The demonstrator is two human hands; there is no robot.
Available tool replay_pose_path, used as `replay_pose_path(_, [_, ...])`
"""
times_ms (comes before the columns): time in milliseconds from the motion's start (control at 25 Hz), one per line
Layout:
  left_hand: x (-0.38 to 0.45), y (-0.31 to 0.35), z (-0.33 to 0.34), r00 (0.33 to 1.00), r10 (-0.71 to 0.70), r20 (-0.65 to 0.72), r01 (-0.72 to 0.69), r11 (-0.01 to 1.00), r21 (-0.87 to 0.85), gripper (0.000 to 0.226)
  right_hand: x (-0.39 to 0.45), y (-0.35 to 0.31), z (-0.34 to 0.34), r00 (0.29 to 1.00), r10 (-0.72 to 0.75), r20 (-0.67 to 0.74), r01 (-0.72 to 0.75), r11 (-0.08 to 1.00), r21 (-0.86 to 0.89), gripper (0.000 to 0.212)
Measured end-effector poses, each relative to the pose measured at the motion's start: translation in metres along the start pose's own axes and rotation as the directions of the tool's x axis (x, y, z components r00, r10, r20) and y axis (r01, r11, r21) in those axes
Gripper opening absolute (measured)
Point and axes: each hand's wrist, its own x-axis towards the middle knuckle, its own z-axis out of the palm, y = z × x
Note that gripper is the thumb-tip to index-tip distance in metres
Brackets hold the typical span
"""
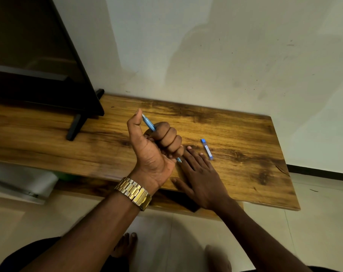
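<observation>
My left hand is raised above the wooden table, its fingers curled in a fist round a blue mechanical pencil. The pencil's top end sticks out by the raised thumb and its tip pokes out below the little finger. A gold watch sits on that wrist. My right hand lies flat on the table, palm down, fingers straight and spread. A small blue lead tube lies on the wood just right of those fingertips, not touched.
A black flat screen on a black foot stands at the table's left. A white wall runs behind. A white object lies on the tiled floor under the table's left side. My bare feet show below.
</observation>
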Motion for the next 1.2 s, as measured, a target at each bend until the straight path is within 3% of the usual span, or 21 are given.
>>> replay_pose_path(1200, [0.0013, 0.0015, 0.0045, 0.998, -0.024, -0.063, 0.024, 1.000, -0.002, 0.064, -0.0002, -0.0003, -0.0008, 1.000, 0.002, -0.005, -0.002, 1.000, -0.004, 0.076])
